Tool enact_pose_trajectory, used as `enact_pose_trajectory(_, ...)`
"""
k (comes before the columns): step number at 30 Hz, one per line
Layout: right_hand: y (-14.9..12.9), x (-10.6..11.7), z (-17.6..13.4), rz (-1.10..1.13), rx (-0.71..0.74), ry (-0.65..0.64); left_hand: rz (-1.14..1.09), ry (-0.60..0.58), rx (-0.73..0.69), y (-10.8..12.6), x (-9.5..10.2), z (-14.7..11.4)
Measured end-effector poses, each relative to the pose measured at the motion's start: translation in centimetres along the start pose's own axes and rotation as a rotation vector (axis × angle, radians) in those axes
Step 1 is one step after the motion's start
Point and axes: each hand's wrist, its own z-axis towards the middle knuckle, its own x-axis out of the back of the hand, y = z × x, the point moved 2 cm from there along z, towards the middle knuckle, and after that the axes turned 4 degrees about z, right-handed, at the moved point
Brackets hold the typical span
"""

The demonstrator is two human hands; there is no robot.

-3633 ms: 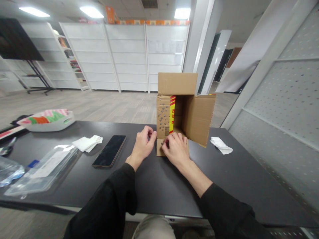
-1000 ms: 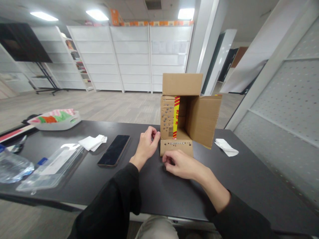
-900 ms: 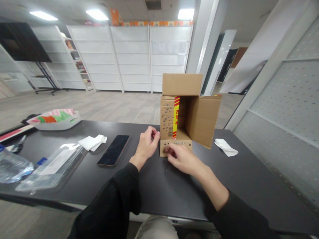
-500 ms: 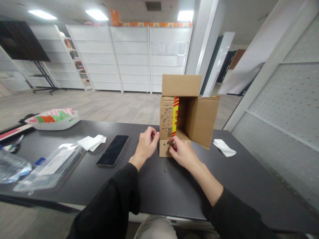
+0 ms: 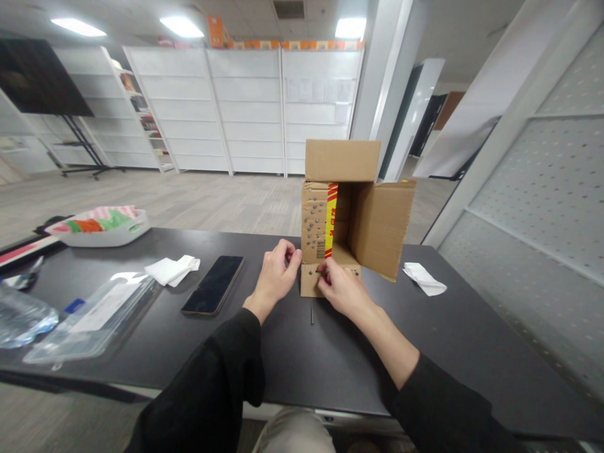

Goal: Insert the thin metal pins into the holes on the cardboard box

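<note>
A cardboard box [image 5: 314,220] stands on the dark table with its front flaps folded out. Several small round grey heads, like those of screws or nails, dot its left flap, and a few more sit along the lower flap [image 5: 309,289]. At that lower flap, my right hand [image 5: 346,289] is pinched closed; what its fingertips grip is too small to make out. My left hand [image 5: 278,274] is curled beside the box's left edge, thumb near the fingers, any contents hidden. Below the flap, a thin metal rod with a small head [image 5: 312,313] lies on the table.
Left of my hands lie a phone [image 5: 214,285], a folded tissue [image 5: 173,270], a clear plastic case [image 5: 94,321] and a plastic bottle [image 5: 23,318]. A white basket [image 5: 108,236] stands farther back. Another tissue [image 5: 425,279] lies right of the box, near a perforated partition [image 5: 533,270].
Almost nothing differs. The whole view has shifted very slightly, and both hands keep their places at the box.
</note>
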Motion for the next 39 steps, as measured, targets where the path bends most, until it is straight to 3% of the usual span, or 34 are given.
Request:
enact_pose_trajectory(14,-0.2,-0.1,0.0,0.092,0.029,0.065,-0.009,-0.009,0.003,-0.2,-0.1,0.0)
enact_pose_trajectory(29,-1.1,1.0,-0.7,0.481,0.183,0.21,0.011,-0.007,0.016,-0.1,0.1,0.0)
enact_pose_trajectory(34,-1.0,1.4,-0.9,0.593,0.123,0.178,0.016,-0.009,0.017,0.1,0.2,0.0)
enact_pose_trajectory(39,-0.8,1.6,-0.7,0.663,0.124,0.044,0.012,-0.012,0.025,0.2,0.2,0.0)
